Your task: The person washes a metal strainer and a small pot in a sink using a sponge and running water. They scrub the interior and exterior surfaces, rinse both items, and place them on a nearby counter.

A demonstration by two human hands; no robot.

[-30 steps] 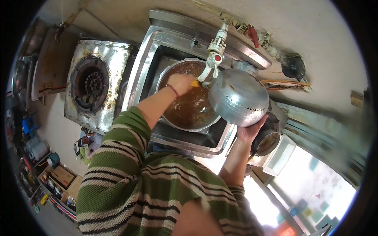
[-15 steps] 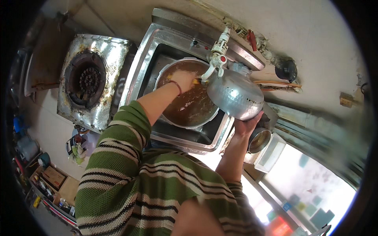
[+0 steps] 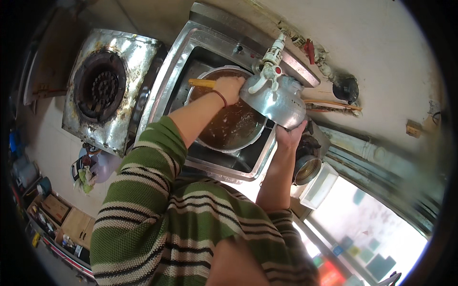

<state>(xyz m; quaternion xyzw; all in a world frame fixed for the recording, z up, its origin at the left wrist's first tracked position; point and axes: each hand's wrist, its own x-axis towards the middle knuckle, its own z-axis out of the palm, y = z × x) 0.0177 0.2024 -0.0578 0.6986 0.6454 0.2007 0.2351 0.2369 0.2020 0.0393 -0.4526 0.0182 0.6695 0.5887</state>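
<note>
My left hand point(image 3: 229, 89) is closed round a yellow-handled tool point(image 3: 201, 83) whose handle sticks out to the left. The tool's other end is hidden by my hand and the vessel. A rounded, hammered silver metal vessel point(image 3: 273, 106) with a row of small dark marks is tilted under the tap; my right hand point(image 3: 289, 136) grips it from below on its near side. Beneath my left hand stands a wide metal pot point(image 3: 263, 132) of murky brown water point(image 3: 226, 126), set in the steel sink point(image 3: 217, 168).
A white tap point(image 3: 272, 71) with a red-centred handle hangs close above the vessel. To the left is a stained metal stove point(image 3: 148, 47) with a round burner point(image 3: 102, 88). At right stand a perforated metal cup point(image 3: 307, 170) and a white plastic tray point(image 3: 320, 187).
My left hand has risen from the pot's water to the vessel's left side, bringing the yellow handle into sight. My right hand has shifted the vessel slightly left.
</note>
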